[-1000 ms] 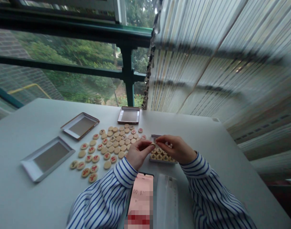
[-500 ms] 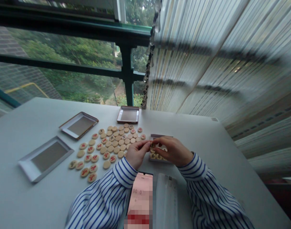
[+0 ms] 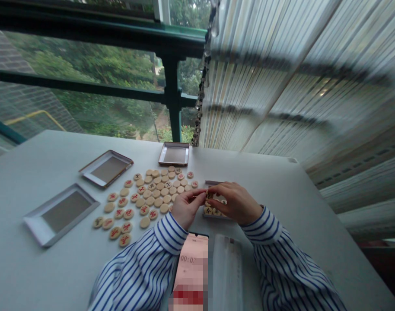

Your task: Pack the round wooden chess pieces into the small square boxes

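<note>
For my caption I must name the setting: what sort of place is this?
Probably an indoor room, perhaps upstairs: a white table stands against a large window with trees outside, and vertical blinds hang on its right.

Head-worn camera looks forward and down across the table (image 3: 297, 194) toward the window (image 3: 87, 95).

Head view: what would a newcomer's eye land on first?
The spread of round wooden game pieces, many marked red, at the middle of the white table. Right of it the left hand and right hand, in striped sleeves, meet at the fingers over a small box of pieces; three empty trays lie left and behind.
</note>
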`<state>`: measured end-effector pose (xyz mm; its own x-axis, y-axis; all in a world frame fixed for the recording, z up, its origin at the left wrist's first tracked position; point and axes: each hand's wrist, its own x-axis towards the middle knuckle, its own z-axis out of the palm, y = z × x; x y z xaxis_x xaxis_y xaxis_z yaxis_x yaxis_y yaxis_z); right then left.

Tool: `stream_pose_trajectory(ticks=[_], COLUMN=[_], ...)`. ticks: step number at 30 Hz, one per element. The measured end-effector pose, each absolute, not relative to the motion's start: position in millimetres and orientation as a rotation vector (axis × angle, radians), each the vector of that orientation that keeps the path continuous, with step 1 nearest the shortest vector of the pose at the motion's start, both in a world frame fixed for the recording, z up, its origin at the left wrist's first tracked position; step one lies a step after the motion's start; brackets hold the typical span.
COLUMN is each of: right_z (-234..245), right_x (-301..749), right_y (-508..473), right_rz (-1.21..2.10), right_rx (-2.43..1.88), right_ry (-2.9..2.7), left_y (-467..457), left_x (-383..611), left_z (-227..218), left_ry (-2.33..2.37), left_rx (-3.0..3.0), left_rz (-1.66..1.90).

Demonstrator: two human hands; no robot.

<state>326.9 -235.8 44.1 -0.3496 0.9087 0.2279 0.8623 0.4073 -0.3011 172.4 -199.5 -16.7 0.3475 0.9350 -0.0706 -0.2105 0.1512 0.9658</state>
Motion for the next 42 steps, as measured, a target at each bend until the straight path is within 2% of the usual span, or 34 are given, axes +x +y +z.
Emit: stream_pose_trajectory(ticks=[7, 13, 22, 42], right_z=[51.2, 51.2, 45.1, 31.4], right_x=[341.5, 365.4, 374.0, 364.8], right_y=[-234.8, -233.6, -232.2, -226.4], right_rz=[0.141, 0.136, 0.171, 0.163], right_rx=[-1.670, -1.824, -2.027, -2.108], right_ry=[-2.282, -2.253, -2.328, -2.415], left_y=[-203.4, -205.4, -205.6, -204.4], left_x=[165.3, 164.2, 163.3, 161.4], left_z=[-15.3, -22.2, -34.5, -33.5], left_ry=[0.992, 0.883, 0.838, 0.769], left_rx=[1.801, 2.274, 2.494, 2.629], left_rz=[1.062, 1.095, 1.016, 0.993])
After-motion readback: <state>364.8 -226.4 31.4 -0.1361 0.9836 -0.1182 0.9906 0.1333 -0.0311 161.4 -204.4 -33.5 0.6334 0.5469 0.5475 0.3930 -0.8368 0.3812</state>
